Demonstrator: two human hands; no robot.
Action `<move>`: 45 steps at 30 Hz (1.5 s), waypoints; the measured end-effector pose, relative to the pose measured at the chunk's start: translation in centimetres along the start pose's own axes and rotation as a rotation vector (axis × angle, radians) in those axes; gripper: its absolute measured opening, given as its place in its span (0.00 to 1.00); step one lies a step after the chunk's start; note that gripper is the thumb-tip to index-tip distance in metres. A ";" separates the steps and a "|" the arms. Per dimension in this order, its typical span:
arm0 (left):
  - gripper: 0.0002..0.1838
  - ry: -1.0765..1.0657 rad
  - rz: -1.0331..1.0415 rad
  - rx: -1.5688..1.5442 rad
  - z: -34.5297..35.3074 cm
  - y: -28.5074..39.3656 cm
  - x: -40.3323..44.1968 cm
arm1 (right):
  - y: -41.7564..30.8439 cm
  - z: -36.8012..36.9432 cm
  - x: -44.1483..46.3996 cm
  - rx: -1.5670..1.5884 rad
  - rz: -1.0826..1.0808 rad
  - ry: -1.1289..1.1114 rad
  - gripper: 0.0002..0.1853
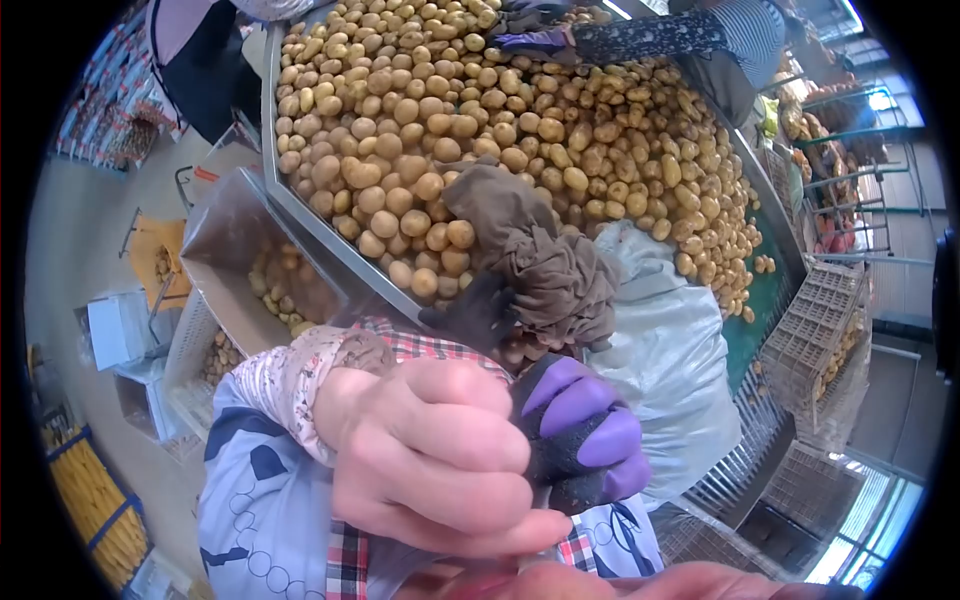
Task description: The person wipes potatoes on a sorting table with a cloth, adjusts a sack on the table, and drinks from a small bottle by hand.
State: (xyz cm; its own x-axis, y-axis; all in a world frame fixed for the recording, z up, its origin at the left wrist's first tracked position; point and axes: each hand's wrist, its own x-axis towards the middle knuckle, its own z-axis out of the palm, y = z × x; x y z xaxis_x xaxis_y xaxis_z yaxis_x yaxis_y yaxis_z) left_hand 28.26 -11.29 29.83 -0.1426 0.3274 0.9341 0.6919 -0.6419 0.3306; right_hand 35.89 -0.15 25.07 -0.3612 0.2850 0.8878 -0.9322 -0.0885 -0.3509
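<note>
Close to the camera, my bare left hand (435, 455) is closed, its fingers curled toward the other hand. Beside it, my right hand (585, 430) wears a black and purple glove and is also closed. The two hands meet at knuckle height, and whatever lies between their fingers is hidden. Just beyond them a dark glove (478, 312) lies at the table edge. It touches a crumpled grey-brown cloth (550, 270) that rests partly on the potatoes (400, 130). A whitish plastic sheet (670, 370) spreads to the right of the cloth.
The potatoes cover a metal-edged sorting table (350, 255). Across it, another person's purple-gloved hand (535, 42) reaches in. A cardboard box (235, 230) with potatoes stands at the left. Plastic crates (815, 320) stand at the right, near a metal grating (745, 470).
</note>
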 end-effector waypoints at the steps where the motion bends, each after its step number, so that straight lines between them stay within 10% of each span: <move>1: 0.07 -0.004 0.002 -0.011 0.0 -0.1 0.0 | -0.1 -0.1 -0.2 -0.006 -0.013 -0.005 0.10; 9: 0.05 -0.081 -0.151 -0.283 -0.6 -0.8 -0.2 | 1.8 0.6 -0.5 -0.264 0.165 0.453 0.08; 20: 0.26 -0.124 -0.174 -0.885 0.8 -1.3 -1.6 | 1.4 -4.9 -1.9 -0.393 0.363 0.065 0.16; 38: 0.21 -0.808 -0.755 -1.716 -2.2 -2.9 -1.6 | 2.2 -4.0 -2.9 -0.336 0.488 0.058 0.16; 45: 0.15 -0.504 -0.689 -1.611 -4.1 -3.3 -2.3 | 2.9 -5.5 -2.6 -0.237 0.520 -0.040 0.16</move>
State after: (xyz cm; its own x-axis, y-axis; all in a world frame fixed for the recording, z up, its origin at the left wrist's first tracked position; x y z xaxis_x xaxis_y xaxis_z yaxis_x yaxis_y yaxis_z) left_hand 23.38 -12.73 27.15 0.3392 0.7515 0.5658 -0.7154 -0.1845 0.6739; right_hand 34.26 4.16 20.15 -0.7761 0.2247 0.5892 -0.6027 0.0101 -0.7979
